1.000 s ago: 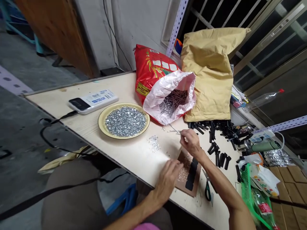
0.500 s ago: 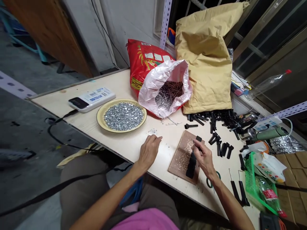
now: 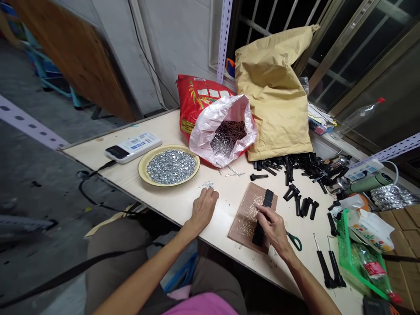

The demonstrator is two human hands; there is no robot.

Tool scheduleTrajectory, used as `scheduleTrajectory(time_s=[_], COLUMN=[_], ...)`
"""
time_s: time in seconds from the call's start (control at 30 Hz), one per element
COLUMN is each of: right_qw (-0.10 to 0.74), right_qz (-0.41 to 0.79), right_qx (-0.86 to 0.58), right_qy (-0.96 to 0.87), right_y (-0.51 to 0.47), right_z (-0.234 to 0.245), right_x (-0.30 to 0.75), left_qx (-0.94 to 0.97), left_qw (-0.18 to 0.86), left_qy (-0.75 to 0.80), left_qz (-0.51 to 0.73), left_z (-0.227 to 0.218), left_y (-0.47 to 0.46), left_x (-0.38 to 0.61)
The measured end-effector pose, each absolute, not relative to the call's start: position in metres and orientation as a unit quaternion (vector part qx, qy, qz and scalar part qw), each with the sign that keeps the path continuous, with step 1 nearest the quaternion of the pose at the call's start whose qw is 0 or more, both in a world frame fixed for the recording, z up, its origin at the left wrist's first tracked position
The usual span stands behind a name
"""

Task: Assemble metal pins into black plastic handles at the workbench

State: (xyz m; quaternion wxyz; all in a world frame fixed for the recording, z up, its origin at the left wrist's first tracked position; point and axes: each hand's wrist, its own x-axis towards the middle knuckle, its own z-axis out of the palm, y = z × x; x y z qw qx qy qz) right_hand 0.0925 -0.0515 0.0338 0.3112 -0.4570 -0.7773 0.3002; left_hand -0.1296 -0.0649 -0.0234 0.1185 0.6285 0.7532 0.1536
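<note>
My left hand (image 3: 204, 210) rests on the bare table (image 3: 183, 201) with its fingers curled, just below a small heap of silvery washers (image 3: 207, 185). My right hand (image 3: 273, 231) sits over a brown board (image 3: 244, 228) dusted with tiny pale bits. Its thumb and forefinger come together near the bits, and anything between them is too small to tell. A row of black plastic pieces (image 3: 259, 232) lies on the board beside that hand. A yellow plate (image 3: 169, 184) holds many silvery washers. Loose nails (image 3: 232, 173) lie beneath an open pink-white bag of nails (image 3: 210, 131).
Many black plastic pieces (image 3: 295, 166) lie heaped behind the board. Green-handled scissors (image 3: 294, 240) and black-handled tools (image 3: 324, 267) lie to the right. A green basket (image 3: 348, 249) stands at the right corner. A kraft paper sack (image 3: 272, 96) and a red sack (image 3: 197, 100) stand behind.
Between the oldest frame and now, my hands have drawn apart. The left moved off the board to the small washer heap, and the right moved down from the loose nails onto the board.
</note>
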Motion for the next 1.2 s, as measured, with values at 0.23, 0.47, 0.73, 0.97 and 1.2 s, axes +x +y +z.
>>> scheduleTrajectory(time_s=[0.23, 0.47, 0.73, 0.97, 1.2], right_qw=[0.34, 0.341, 0.334, 0.326, 0.286], right_qz=[0.277, 0.226, 0.197, 0.182, 0.082], right_qx=[-0.414, -0.363, -0.372, -0.339, -0.355], right_qy=[-0.798, -0.837, -0.844, -0.864, -0.886], right_y=[-0.063, -0.07, -0.076, -0.075, -0.077], right_z=[0.039, 0.043, 0.045, 0.044, 0.042], right_x=[0.088, 0.073, 0.076, 0.081, 0.085], left_qx=[0.458, 0.174, 0.144, 0.138, 0.163], left_qw=[0.388, 0.764, 0.778, 0.809, 0.785], left_qy=[0.652, 0.353, 0.337, 0.329, 0.364], left_qz=[0.462, 0.511, 0.511, 0.467, 0.473], left_z=[-0.011, 0.013, 0.014, 0.015, 0.018], left_y=[-0.07, -0.084, -0.088, -0.087, -0.086], left_x=[-0.121, -0.101, -0.095, -0.096, -0.088])
